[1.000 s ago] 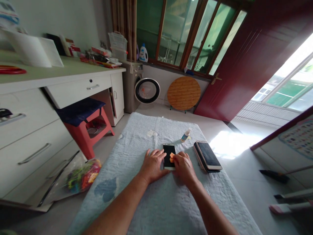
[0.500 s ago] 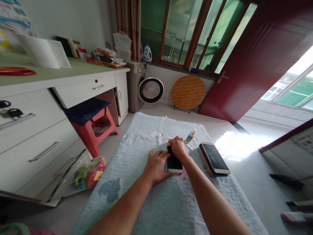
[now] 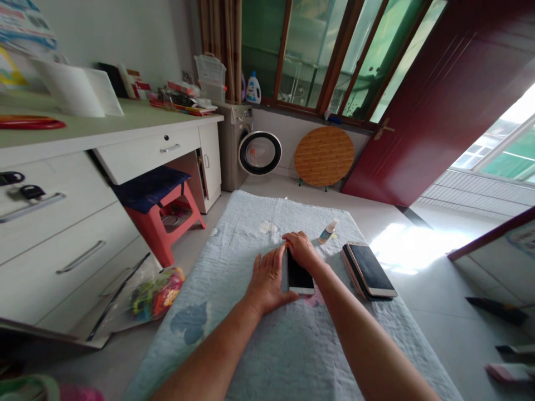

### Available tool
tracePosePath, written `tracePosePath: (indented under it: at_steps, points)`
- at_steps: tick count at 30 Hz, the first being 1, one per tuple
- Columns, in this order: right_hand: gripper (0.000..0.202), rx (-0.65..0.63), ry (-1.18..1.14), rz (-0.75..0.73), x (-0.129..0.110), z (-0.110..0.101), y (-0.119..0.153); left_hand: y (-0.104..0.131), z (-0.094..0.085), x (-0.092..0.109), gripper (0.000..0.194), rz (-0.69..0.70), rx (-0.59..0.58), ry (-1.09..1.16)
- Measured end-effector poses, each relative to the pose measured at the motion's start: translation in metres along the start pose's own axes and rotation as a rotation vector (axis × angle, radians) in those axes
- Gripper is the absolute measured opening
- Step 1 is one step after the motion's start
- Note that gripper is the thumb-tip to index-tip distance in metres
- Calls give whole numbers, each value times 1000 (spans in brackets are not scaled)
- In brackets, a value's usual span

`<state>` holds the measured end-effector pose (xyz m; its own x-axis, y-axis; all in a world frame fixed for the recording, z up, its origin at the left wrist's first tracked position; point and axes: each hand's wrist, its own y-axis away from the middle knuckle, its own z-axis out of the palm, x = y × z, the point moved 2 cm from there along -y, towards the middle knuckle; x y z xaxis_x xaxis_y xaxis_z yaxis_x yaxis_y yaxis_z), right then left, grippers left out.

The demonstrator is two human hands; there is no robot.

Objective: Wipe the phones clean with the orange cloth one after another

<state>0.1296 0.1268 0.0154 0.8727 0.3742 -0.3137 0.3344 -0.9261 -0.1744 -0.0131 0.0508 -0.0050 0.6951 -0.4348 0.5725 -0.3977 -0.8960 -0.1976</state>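
A smartphone (image 3: 299, 277) with a dark screen and a pale lower edge lies on the pale blue quilted cloth (image 3: 251, 223). My left hand (image 3: 267, 281) rests flat along the phone's left side, fingers stretched out and thumb near its bottom edge. Over the phone's top end, my right hand (image 3: 301, 250) has its fingers curled around something small, of which only a bit of orange shows. Just beyond it stands a small spray bottle (image 3: 327, 232) with a white cap. To the right, a stack of phones (image 3: 370, 270) lies with a dark screen uppermost.
Left of the covered surface are a red stool (image 3: 167, 223) with a dark top, a bag of colourful pieces (image 3: 154, 295) and a white desk (image 3: 125, 159). A washing machine (image 3: 234, 145) has its door open. A round wooden board (image 3: 324, 156) leans by the wall.
My right hand has slid slightly left across the phone's top end, baring more of the screen's right side. My left hand stays beside the phone. The view has shifted slightly.
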Motion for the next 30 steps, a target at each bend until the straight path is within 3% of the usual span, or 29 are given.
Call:
tracePosePath:
  at_steps: [5, 9, 19, 24, 30]
  points:
    - [33, 48, -38, -1, 2, 3, 5, 0, 0, -1, 122, 14, 12, -4]
    - [25, 114, -18, 62, 5, 2, 0, 0, -2, 1, 121, 2, -5, -4]
    - [22, -2, 67, 21, -6, 5, -2, 1, 1, -1, 123, -7, -19, -14]
    - [25, -68, 178, 29, -13, 2, 7, 1, 1, 0, 119, -10, 5, -16]
    - [21, -83, 131, -20, -22, -1, 29, 1, 0, 2, 116, -24, 5, -30]
